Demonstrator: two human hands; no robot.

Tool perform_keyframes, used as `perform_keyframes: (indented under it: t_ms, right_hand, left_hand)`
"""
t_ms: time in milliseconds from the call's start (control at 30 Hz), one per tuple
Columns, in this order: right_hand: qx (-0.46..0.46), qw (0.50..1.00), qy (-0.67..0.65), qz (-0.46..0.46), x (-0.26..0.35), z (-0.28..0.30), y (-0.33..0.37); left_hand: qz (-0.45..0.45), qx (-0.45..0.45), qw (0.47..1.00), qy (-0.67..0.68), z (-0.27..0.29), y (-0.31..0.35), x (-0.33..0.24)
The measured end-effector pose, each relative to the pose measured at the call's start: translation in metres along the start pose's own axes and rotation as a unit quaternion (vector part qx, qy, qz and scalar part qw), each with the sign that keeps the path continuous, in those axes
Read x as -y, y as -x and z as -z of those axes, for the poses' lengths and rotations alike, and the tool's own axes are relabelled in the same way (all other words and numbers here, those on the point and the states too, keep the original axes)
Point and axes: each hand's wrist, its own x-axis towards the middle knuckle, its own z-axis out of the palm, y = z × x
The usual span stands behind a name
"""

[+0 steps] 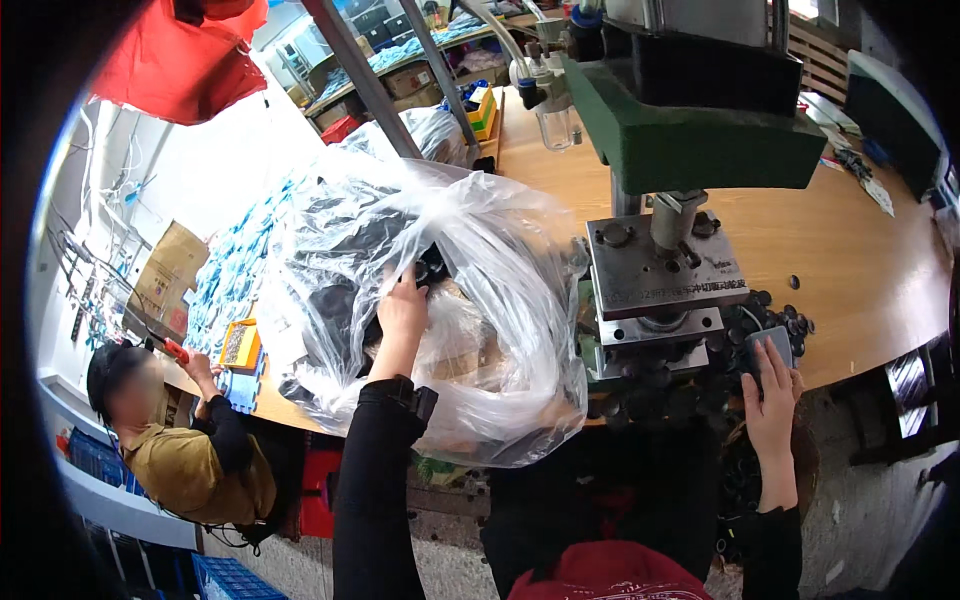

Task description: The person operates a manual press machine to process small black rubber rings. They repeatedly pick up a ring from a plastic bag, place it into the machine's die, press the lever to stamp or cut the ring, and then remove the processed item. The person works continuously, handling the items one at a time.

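My left hand (403,312) reaches into a large clear plastic bag (525,235) on the bench. Its fingers curl at a black plastic part (430,268), with the fingertips partly hidden. More dark pieces show through the film. Over on the right, my right hand (770,400) rests with outstretched fingers on a small grey box-like block (772,345). Between the hands stands a bench press (690,130) with a metal die set (665,270) under its ram. Small black round parts (790,322) lie heaped around the die base and beside the block.
The wooden bench (850,270) curves off to the right. Blue-white pieces (235,245) cover its left part near a yellow bin (240,345). A co-worker (190,440) sits at the left holding a red-handled tool (175,350). A slanted metal post (365,75) rises behind the bag.
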Motion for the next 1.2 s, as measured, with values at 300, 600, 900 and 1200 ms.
perform_keyframes:
  t_ms: [300,600,900,1200]
  right_hand:
    - [-0.061,0.994,-0.053,0.068,0.045,0.028,-0.030]
    - [-0.106,0.976,-0.181,0.063,0.136,0.022,-0.100]
    - [-0.120,0.973,-0.195,0.015,0.111,0.018,-0.056]
    - [0.080,0.958,0.034,-0.274,-0.085,0.027,0.127]
  left_hand:
    - [-0.021,0.115,0.989,-0.095,0.001,-0.027,-0.033]
    - [0.023,0.209,0.708,0.674,0.115,0.078,-0.081]
    - [-0.149,0.176,0.767,0.598,0.116,0.118,-0.195]
    - [-0.206,0.123,0.866,0.438,0.117,0.100,-0.249]
